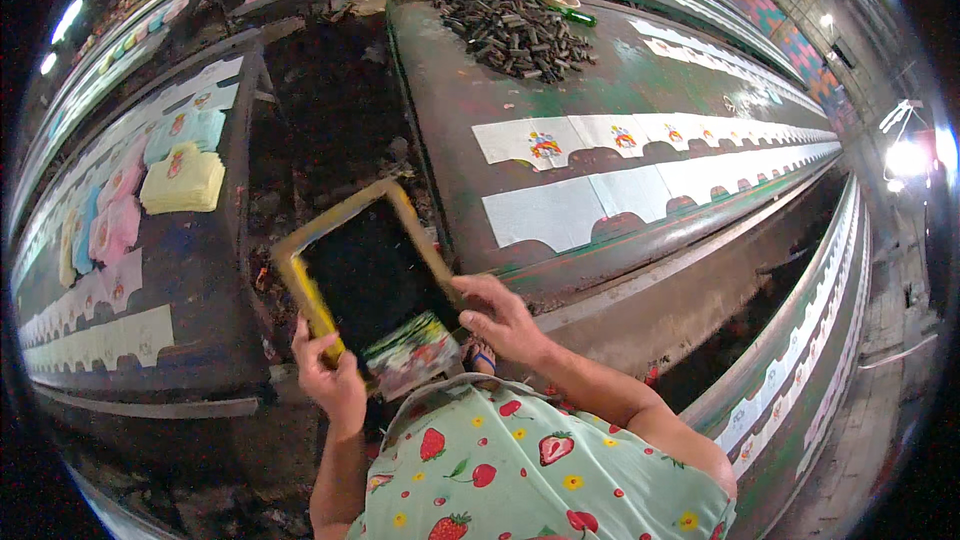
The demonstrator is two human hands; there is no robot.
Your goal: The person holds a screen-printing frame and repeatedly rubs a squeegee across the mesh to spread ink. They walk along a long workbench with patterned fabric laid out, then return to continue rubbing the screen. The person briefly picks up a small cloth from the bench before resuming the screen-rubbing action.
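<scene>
Far left of frame: dark tabletop (190, 270) w/ stacked pastel cloths (183, 180) (yellow, pink, blue) and a row of white printed pieces along its lower edge. Lower centre-left: left hand (330, 375), fingers clamped on the yellow-stained bottom corner of the wooden screen frame (365, 270), thumb on top. The frame hangs tilted in the aisle btwn the two tabletops, dark mesh facing up, a paint-smeared squeegee (412, 350) lying at its near end. Right hand (500, 315) holds the frame's right rail, fingers wrapped on the edge. Right: long green tabletop (450, 110), two strips of white scalloped cloth (600, 175), some printed, some blank; black scrap pile (515, 30) upper centre. Likely best: keep both grips firm, frame level so the squeegee can't slide, and line it up square over a blank piece.
</scene>
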